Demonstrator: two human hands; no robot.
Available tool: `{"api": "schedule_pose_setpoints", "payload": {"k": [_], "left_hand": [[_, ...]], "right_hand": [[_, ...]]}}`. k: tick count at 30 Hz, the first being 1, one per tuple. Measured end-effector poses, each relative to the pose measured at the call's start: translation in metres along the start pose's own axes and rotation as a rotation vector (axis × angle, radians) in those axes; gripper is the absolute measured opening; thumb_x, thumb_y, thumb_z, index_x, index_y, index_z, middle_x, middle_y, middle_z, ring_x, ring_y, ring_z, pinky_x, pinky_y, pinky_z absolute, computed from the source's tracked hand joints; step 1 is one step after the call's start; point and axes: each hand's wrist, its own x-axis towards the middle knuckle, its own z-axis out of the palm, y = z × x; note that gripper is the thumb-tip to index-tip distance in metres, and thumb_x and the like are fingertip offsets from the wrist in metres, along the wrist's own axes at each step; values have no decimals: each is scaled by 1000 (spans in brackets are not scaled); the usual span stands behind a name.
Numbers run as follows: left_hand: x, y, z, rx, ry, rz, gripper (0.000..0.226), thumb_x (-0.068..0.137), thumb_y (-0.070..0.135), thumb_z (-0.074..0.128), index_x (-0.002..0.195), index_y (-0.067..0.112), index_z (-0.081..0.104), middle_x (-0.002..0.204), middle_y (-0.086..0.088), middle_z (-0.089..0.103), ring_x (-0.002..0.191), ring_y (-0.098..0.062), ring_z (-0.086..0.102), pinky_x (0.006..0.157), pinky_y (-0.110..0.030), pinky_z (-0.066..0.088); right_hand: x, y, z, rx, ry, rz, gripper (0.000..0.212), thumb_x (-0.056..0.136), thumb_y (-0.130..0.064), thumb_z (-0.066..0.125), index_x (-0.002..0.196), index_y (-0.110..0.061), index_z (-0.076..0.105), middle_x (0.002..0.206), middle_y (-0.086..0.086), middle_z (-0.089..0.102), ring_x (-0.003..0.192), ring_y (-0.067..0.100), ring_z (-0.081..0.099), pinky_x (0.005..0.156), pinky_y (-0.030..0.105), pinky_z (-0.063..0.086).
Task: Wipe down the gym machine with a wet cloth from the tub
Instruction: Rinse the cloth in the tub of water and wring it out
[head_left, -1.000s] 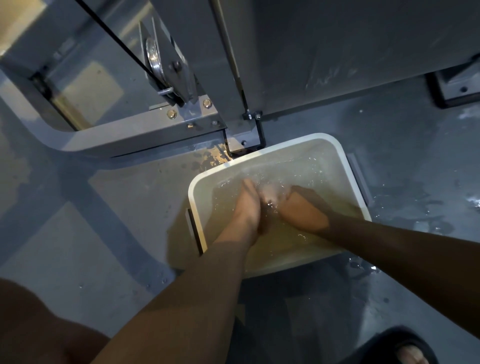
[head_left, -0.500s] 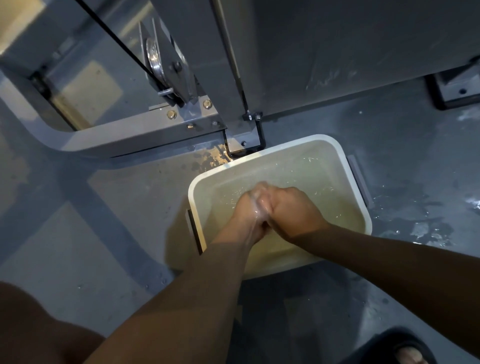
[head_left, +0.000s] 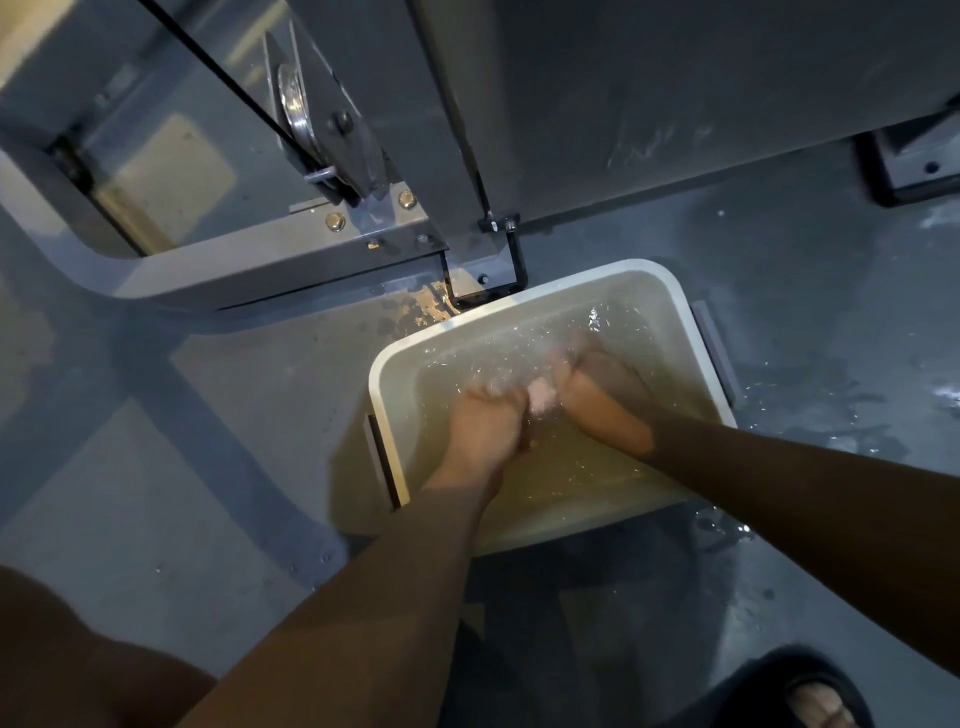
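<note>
Pale cloth (head_left: 540, 396) is sitting bunched in the tub (head_left: 382, 374) water between both hands, left hand (head_left: 485, 423) fingers curling round it, right hand (head_left: 597, 402) touching it with fingers blurred underwater so grip unclear, gym machine (head_left: 649, 104) standing just past the far rim.

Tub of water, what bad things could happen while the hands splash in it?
1. Slipping: water lies on the floor right of the tub, not far from the sandalled foot; more splashing would likely spread it.
2. Wet metal: the tub sits close to the machine base by a rusty-looking patch, so splashes could land there.
3. Dripping: the cloth between the left hand and right hand looks soaked; lifted unwrung, it would probably trail water.
</note>
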Motion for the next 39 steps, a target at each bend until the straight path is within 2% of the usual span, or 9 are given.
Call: {"api": "schedule_pose_setpoints", "payload": {"k": [4, 7, 10, 16, 19, 27, 31, 34, 39], "left_hand": [[6, 0, -4, 112, 129, 50, 23, 97, 0, 58, 120, 0, 59, 97, -12, 67, 92, -30, 68, 73, -32, 54], [10, 7, -6, 93, 134, -29, 26, 102, 6, 50, 125, 0, 62, 123, -18, 68, 113, -35, 65, 77, -29, 52], [11, 8, -11, 103, 167, -6, 36, 101, 31, 47, 90, 7, 71, 94, -14, 74, 90, -33, 68, 85, -39, 53], [19, -8, 2, 15, 139, 23, 19, 92, 10, 57, 86, -7, 61, 65, -15, 60, 50, -23, 53, 47, -26, 42], [23, -5, 5, -47, 46, -19, 21, 97, 1, 52, 82, 12, 60, 64, -2, 56, 50, -13, 52, 47, -24, 41], [12, 9, 15, -436, -89, -289, 26, 104, 20, 44, 93, 7, 65, 76, -10, 62, 70, -22, 64, 59, -27, 51], [-4, 12, 25, -327, -161, -246, 48, 94, 57, 59, 93, 10, 69, 70, -14, 60, 62, -24, 59, 62, -28, 53], [-7, 15, 18, -216, -266, -139, 47, 104, 50, 49, 72, 16, 55, 50, -3, 36, 42, -13, 31, 45, -20, 23], [-3, 7, 11, -120, -131, 20, 42, 101, 36, 50, 68, 11, 58, 54, -6, 48, 46, -20, 40, 46, -23, 30]], "right_hand": [[-11, 2, -6, 26, 105, -140, 50, 108, -47, 36, 96, -8, 66, 82, 9, 68, 84, 26, 64, 86, 35, 51], [-12, 3, -6, 177, -149, -141, 47, 93, -61, 58, 120, -23, 57, 104, -3, 73, 97, 14, 69, 91, 35, 55], [-14, 3, -8, 46, -159, -210, 10, 96, -31, 68, 86, -31, 67, 83, -8, 70, 78, 3, 66, 67, 11, 49], [-6, 1, 11, -72, -3, -51, 28, 93, -33, 67, 80, -9, 73, 81, 9, 74, 83, 28, 70, 72, 31, 52], [-17, -8, 20, 72, -99, -123, 37, 107, -28, 44, 107, 0, 67, 110, 21, 67, 99, 34, 59, 77, 31, 38], [-23, -20, 14, 253, 118, -316, 53, 106, -34, 44, 57, -15, 55, 57, 2, 58, 61, 16, 56, 66, 35, 47], [-10, -13, 16, 105, 107, -185, 45, 110, -24, 35, 87, -6, 69, 82, 8, 63, 90, 29, 65, 76, 26, 37], [-8, -8, 4, 41, 171, -228, 53, 110, -33, 32, 62, -20, 52, 61, -5, 55, 67, 19, 56, 69, 29, 35], [-2, -2, -6, 149, 148, -33, 60, 109, -53, 28, 83, -13, 63, 76, 6, 65, 74, 21, 62, 64, 33, 44]]}}
